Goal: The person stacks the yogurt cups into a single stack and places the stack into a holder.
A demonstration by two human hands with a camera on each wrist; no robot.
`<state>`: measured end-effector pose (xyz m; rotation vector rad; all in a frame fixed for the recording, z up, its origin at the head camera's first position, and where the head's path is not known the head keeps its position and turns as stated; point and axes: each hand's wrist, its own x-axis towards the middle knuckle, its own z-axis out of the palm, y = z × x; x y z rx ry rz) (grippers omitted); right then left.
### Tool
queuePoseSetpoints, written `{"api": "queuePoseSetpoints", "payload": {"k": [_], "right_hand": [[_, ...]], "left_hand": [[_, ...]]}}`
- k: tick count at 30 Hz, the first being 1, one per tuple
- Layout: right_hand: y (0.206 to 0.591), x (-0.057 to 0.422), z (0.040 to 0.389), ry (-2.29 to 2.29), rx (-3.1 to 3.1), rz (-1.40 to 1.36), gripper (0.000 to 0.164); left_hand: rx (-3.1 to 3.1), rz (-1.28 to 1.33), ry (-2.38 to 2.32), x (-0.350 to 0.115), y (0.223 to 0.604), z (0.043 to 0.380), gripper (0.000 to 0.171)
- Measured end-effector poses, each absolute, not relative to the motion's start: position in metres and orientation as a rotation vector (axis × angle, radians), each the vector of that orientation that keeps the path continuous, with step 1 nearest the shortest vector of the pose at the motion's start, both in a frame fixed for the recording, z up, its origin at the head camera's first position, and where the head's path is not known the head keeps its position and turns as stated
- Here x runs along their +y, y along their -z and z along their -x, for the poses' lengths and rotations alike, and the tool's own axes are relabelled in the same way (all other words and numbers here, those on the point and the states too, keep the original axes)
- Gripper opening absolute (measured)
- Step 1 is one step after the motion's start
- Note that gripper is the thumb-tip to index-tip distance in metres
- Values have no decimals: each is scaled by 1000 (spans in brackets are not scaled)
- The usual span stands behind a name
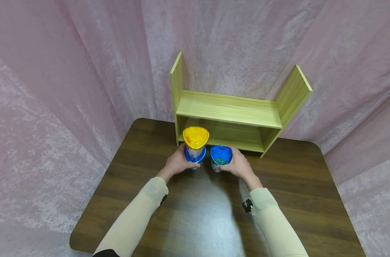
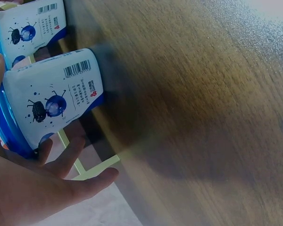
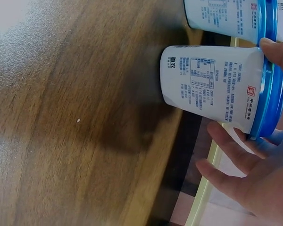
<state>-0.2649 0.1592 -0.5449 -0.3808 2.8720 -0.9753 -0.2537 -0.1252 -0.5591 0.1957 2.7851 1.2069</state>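
My left hand [image 1: 179, 161] grips a white cup with a blue lid [image 2: 56, 99] just under its rim, thumb on the near side. On top of that cup stands another cup with a yellow lid [image 1: 196, 137]. A second blue-lidded cup [image 3: 212, 84] is held at its lid by my right hand [image 1: 240, 163], thumb in front and the other fingers behind. Both blue-lidded cups are upright side by side, a small gap between them in the head view, low over the brown wooden table [image 1: 188, 214]. Printed text covers their white sides.
Right behind the cups stands a light wooden shelf [image 1: 230, 109] with two levels and tall side panels, at the table's back edge. Pink velvet curtains [image 1: 85, 71] hang around the table. Light glares off the tabletop's near middle.
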Motion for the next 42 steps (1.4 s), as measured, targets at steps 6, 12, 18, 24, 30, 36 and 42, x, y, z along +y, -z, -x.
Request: {"api": "queuePoseSetpoints", "payload": {"k": [6,12,18,24,30,36,42], "right_hand": [[542,163,263,960,2876,401,101],[538,167,263,958,2879,412,100],[534,170,262,959,2878,434,98],[527,173,265,973,2897,461,96],[517,176,267,968,2901,494,96],[507,178,267,961,2905,488,97],[499,180,267,949,2937,501,97]], "left_hand": [[2787,-195,-1198,-124,558,253,111],[2786,-201,-1199,-123,558,253,112],[2775,-188,-1218,-122,560,254,108],[2768,-187,-1232,-122,560,254,106],[2773,-199,-1220,-122,560,255,108],[2768,-206,-1230,-122,559,254,107],[2773,-208,-1232,-122,558,253,108]]}}
